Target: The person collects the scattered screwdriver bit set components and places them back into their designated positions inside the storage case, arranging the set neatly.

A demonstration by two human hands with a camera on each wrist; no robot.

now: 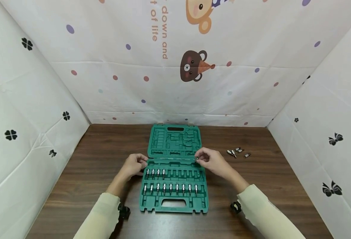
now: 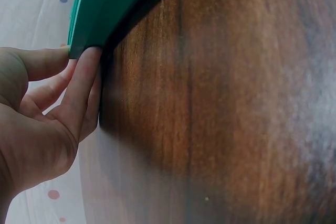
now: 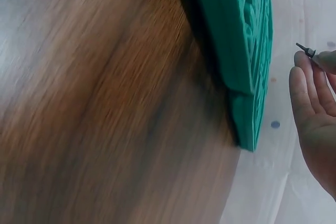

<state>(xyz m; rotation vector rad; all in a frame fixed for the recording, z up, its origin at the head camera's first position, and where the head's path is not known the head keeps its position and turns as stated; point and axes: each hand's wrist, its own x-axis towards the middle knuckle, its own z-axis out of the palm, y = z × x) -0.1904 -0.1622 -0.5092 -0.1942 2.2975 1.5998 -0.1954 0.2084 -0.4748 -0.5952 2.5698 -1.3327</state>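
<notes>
A green tool case (image 1: 174,209) lies unfolded on the table. Metal bit sockets (image 1: 170,189) fill much of its near row, and several more (image 1: 158,173) stand at the left of the row behind. My left hand (image 1: 133,165) holds the case's left edge near the hinge; in the left wrist view, thumb and fingertips (image 2: 90,56) pinch the green rim. Above the right end of the hinge, my right hand (image 1: 212,161) pinches a small bit socket (image 3: 308,51) between thumb and fingers, its thin tip pointing outward. The fingers mostly hide that socket in the head view.
Several loose bit sockets (image 1: 233,152) lie on the brown wooden table (image 1: 109,142) to the right of the case. The case's lid (image 1: 175,139) is folded back toward the rear wall. White printed cloth (image 1: 127,89) encloses the table at the back and both sides.
</notes>
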